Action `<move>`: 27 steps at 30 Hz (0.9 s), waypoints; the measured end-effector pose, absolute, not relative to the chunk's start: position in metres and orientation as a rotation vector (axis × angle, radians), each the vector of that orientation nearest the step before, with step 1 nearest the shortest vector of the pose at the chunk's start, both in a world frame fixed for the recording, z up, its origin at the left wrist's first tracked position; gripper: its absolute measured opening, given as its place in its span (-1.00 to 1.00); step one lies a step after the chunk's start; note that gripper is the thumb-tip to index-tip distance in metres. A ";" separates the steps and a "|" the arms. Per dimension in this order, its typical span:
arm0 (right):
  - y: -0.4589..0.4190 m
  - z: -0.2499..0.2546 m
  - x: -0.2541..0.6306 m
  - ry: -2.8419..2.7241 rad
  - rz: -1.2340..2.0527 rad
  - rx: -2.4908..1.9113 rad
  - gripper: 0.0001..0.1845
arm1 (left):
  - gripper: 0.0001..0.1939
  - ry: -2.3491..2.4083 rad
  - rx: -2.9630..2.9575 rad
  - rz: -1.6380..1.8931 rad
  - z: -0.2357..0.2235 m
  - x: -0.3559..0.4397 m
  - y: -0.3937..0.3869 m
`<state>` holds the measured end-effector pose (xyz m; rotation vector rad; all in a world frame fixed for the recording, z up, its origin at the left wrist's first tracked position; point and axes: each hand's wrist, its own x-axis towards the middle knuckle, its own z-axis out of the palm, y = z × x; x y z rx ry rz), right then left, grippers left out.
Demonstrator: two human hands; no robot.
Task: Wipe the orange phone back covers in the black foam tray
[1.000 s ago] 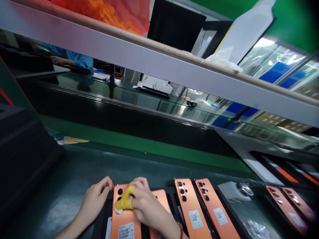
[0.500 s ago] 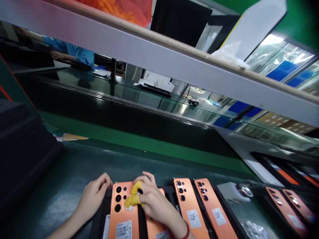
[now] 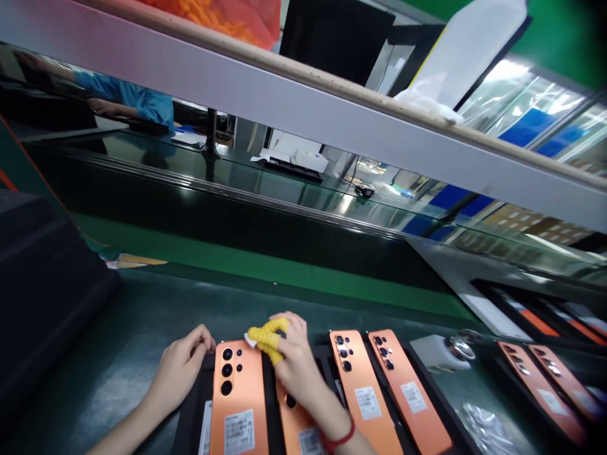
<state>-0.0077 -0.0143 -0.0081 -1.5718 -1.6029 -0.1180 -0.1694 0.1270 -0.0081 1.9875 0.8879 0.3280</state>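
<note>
Several orange phones lie camera-side up in a black tray [image 3: 190, 417] at the near edge of the dark green bench. My left hand [image 3: 179, 366] rests curled on the tray's left rim, beside the leftmost phone [image 3: 237, 401]. My right hand [image 3: 291, 354], with yellow finger cots, pinches a small white piece [image 3: 250, 339] just above that phone's top edge. A second phone [image 3: 296, 426] lies partly under my right wrist. Two more phones [image 3: 363, 392] lie to the right.
A white holder with a metal ring [image 3: 443, 351] sits right of the tray. More orange phones [image 3: 545, 392] lie in trays further right. A conveyor belt [image 3: 237, 208] runs behind, under a grey shelf rail [image 3: 303, 120]. A person's blue sleeve [image 3: 128, 101] shows far left.
My right hand has lifted off the leftmost phone's camera area and moved up past its top edge, carrying the white piece. All three lenses show. My left hand has stayed put.
</note>
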 end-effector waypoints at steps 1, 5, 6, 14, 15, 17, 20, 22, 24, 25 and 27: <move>-0.010 -0.011 -0.016 -1.606 -0.139 -1.568 -0.57 | -0.64 0.889 1.991 0.335 -0.008 -0.169 0.127; 0.001 -0.016 -0.033 -1.775 -0.180 -1.641 -0.70 | -0.65 0.881 1.999 0.346 -0.008 -0.169 0.127; 0.000 -0.016 -0.031 -1.770 -0.182 -1.682 -0.70 | -0.66 0.877 2.001 0.344 -0.008 -0.169 0.127; -0.015 -0.016 -0.002 -1.491 -0.124 -1.767 -0.59 | -0.63 0.887 2.004 0.315 -0.010 -0.170 0.130; -0.015 -0.015 -0.004 -1.505 -0.109 -1.740 -0.56 | -0.64 0.884 2.006 0.312 -0.011 -0.171 0.130; -0.016 -0.011 -0.007 -1.631 -0.022 -1.711 -0.51 | -0.64 0.878 2.007 0.310 -0.012 -0.171 0.130; -0.024 0.003 -0.003 -1.891 0.209 -1.646 -0.59 | -0.65 0.874 2.003 0.313 -0.013 -0.171 0.131; -0.029 0.010 0.001 -1.963 0.333 -1.610 -0.68 | -0.64 0.876 2.000 0.314 -0.013 -0.171 0.131; -0.031 0.011 0.000 -1.885 0.342 -1.622 -0.71 | -0.64 0.879 2.004 0.317 -0.012 -0.171 0.130; -0.030 0.009 -0.003 -1.804 0.311 -1.640 -0.72 | -0.64 0.878 2.009 0.319 -0.012 -0.171 0.130; -0.026 0.003 -0.011 -1.653 0.232 -1.673 -0.69 | -0.64 0.870 2.019 0.324 -0.010 -0.170 0.130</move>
